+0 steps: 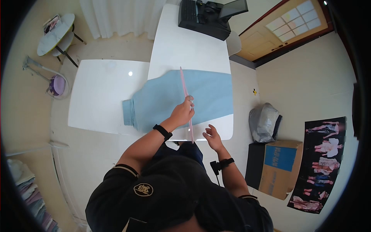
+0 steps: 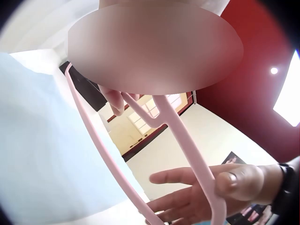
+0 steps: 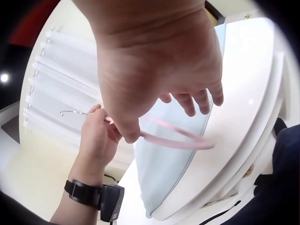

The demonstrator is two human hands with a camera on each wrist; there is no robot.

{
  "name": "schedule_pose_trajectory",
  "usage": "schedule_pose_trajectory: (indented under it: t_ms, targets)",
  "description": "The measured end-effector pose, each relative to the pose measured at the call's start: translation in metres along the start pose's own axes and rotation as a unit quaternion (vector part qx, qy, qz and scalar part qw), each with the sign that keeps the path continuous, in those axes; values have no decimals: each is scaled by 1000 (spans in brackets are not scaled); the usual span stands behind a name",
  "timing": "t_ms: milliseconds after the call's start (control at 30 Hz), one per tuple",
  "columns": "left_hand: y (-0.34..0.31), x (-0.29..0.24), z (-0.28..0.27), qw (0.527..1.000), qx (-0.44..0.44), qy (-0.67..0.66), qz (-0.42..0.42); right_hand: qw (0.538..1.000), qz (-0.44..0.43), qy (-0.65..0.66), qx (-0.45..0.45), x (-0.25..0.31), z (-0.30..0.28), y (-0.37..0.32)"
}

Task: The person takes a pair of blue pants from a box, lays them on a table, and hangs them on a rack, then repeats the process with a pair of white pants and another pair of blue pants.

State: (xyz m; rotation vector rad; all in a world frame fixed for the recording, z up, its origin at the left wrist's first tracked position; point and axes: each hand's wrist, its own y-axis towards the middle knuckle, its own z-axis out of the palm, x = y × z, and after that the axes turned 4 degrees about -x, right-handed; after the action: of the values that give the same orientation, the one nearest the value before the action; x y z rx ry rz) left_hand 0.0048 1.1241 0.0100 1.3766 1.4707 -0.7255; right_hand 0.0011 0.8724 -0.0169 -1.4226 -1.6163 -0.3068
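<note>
My left hand (image 1: 182,113) grips a pink clothes hanger (image 1: 184,86) near its metal hook, above a light blue garment (image 1: 160,96). Edge-on in the head view, the hanger reaches past the garment toward the table's near edge. The garment lies spread flat, with a banded end at the left. Close to the hanger's near end is my right hand (image 1: 212,138), fingers spread and holding nothing. Seen from the left wrist, the right hand (image 2: 197,197) overlaps the hanger's lower end. The right wrist view shows the hook sticking out beyond the left hand (image 3: 96,136).
The white table (image 1: 189,50) joins a second white top (image 1: 108,96) on the left. A black box-shaped device (image 1: 205,19) stands at the table's far end. On the floor to the right are a cardboard box (image 1: 280,170) and a grey plastic bag (image 1: 264,121).
</note>
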Motion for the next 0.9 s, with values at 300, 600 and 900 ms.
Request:
schedule_pose_trajectory:
  t_ms: [300, 600, 900]
  targets:
    - [36, 48, 23, 997, 62, 3, -44, 943, 49, -90, -316, -104, -59, 54]
    - [37, 53, 26, 993, 72, 54, -70, 930, 210, 48, -297, -155, -114, 172]
    - [32, 59, 25, 990, 59, 86, -96, 764, 255, 555, -207, -186, -147, 254]
